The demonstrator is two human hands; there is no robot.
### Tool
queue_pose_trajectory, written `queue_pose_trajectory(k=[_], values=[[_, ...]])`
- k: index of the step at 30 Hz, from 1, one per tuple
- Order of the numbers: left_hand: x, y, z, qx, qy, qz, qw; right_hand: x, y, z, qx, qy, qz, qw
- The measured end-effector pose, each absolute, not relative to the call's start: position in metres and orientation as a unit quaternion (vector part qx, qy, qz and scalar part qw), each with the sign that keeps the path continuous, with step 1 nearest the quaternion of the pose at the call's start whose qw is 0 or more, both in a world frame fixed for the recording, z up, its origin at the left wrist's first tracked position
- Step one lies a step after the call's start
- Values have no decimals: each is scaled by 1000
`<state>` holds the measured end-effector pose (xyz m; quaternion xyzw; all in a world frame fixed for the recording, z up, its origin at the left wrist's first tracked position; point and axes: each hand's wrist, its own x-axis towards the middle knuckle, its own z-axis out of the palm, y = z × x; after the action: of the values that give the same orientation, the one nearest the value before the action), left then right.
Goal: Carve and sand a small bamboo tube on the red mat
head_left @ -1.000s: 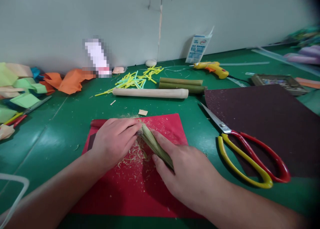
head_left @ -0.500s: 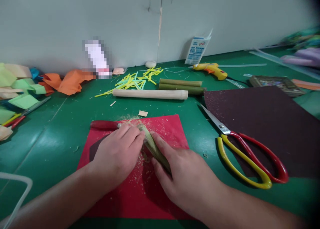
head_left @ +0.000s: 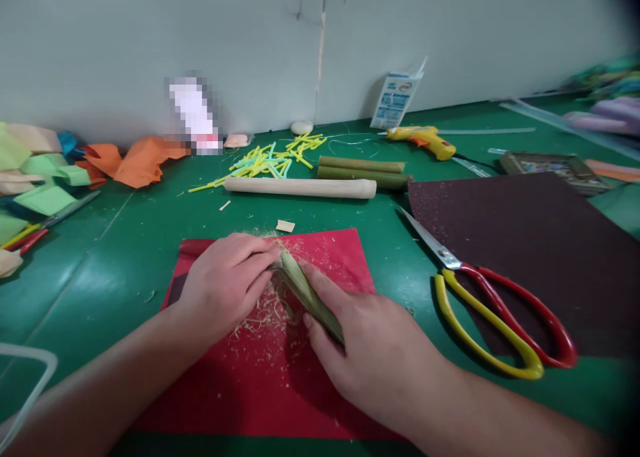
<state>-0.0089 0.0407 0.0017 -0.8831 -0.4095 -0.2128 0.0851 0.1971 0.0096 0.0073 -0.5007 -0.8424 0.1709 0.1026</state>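
Observation:
On a red sheet point(head_left: 280, 384) my right hand point(head_left: 370, 354) is closed round a short green bamboo piece point(head_left: 305, 294), pinning it at a slant. Its far end touches my left hand point(head_left: 225, 284), whose fingers are curled over a tool with a dark red handle point(head_left: 191, 247). Only the handle's tip shows past my knuckles, and the working end is hidden. Pale shavings point(head_left: 260, 314) lie scattered on the sheet between my two hands.
Red-and-yellow scissors point(head_left: 490, 310) lie to the right on a dark brown sheet point(head_left: 525, 244). Behind are a pale wooden rod point(head_left: 300, 187), two green bamboo sticks point(head_left: 363, 168), cut straws point(head_left: 270, 157), and a yellow glue gun point(head_left: 423, 139). Coloured paper scraps point(head_left: 50, 177) pile at the left.
My left hand slid back left over the red handle after shifting toward me half a second ago, hiding most of the handle again. The right hand keeps holding the bamboo piece.

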Motion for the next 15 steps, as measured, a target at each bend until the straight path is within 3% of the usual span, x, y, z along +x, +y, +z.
queue_pose_trajectory(k=[10,15], values=[[11,27,2,-888,-374,-194,183,196,10,4,-508,-836,188,87],[5,25,5,-886,-371,-219,173,197,12,5,-524,-820,211,93]])
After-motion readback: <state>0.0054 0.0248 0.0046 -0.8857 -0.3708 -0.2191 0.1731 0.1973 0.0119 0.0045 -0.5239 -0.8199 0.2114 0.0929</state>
